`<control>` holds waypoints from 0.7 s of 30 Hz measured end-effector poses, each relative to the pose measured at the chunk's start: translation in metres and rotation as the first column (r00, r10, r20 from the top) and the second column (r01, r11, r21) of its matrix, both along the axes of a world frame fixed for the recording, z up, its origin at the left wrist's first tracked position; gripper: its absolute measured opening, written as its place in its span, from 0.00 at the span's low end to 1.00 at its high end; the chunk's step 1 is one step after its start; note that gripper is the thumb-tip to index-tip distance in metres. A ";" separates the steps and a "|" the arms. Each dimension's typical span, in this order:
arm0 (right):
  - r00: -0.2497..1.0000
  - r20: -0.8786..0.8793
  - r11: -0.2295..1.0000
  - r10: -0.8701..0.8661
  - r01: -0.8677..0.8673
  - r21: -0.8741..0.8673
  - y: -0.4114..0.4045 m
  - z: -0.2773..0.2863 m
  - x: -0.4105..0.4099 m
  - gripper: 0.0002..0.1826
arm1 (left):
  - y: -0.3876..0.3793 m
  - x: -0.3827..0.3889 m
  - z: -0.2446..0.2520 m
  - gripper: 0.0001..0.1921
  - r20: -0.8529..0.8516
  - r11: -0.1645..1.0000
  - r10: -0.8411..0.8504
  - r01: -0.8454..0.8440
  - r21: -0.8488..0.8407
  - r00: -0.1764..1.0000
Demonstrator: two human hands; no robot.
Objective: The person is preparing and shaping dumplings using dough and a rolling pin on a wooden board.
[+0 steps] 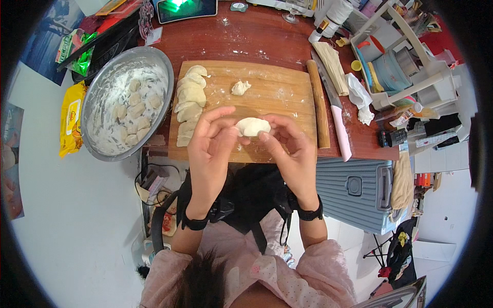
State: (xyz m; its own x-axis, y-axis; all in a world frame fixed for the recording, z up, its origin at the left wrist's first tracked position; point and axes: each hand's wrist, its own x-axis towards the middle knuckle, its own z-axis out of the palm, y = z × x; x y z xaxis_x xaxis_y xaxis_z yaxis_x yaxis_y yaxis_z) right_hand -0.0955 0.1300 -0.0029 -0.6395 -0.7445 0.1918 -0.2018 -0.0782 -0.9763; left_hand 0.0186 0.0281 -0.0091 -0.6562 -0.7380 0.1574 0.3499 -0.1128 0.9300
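A small pale piece of dough is held between my left hand and my right hand, thumbs and fingertips at its two ends. Both hands are above the near part of a wooden board. On the board, beyond the hands, sits a small crumpled lump of dough. Flat, pale dough rounds overlap in a column along the board's left edge. Left of the board, a floury metal basin holds several dough pieces.
A wooden rolling pin lies along the board's right edge. Beside it is a kitchen knife with a pink handle. A white plastic rack with containers stands at the right. A yellow wipes packet is left of the basin.
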 end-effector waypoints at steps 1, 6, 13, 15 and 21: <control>1.000 0.001 1.000 0.000 0.000 0.000 -0.001 0.001 0.000 0.15 | 0.000 0.000 0.000 0.17 0.001 1.000 0.000 0.000 0.000 1.000; 0.999 -0.046 0.999 -0.019 0.017 -0.044 -0.003 0.003 -0.001 0.17 | 0.000 0.000 0.002 0.19 -0.027 0.997 -0.019 0.021 0.078 0.999; 0.993 -0.120 0.999 -0.001 0.005 0.037 -0.002 0.009 -0.001 0.13 | 0.000 -0.001 0.001 0.23 0.007 1.000 -0.007 0.007 0.024 1.000; 0.985 -0.174 0.998 -0.008 0.019 0.058 0.000 0.013 -0.003 0.09 | 0.000 -0.002 0.000 0.24 0.030 1.000 -0.018 0.018 -0.003 0.999; 0.950 -0.304 0.998 -0.068 0.063 -0.027 -0.002 0.008 -0.005 0.06 | 0.002 -0.001 0.001 0.26 0.072 0.998 -0.058 0.060 -0.036 0.996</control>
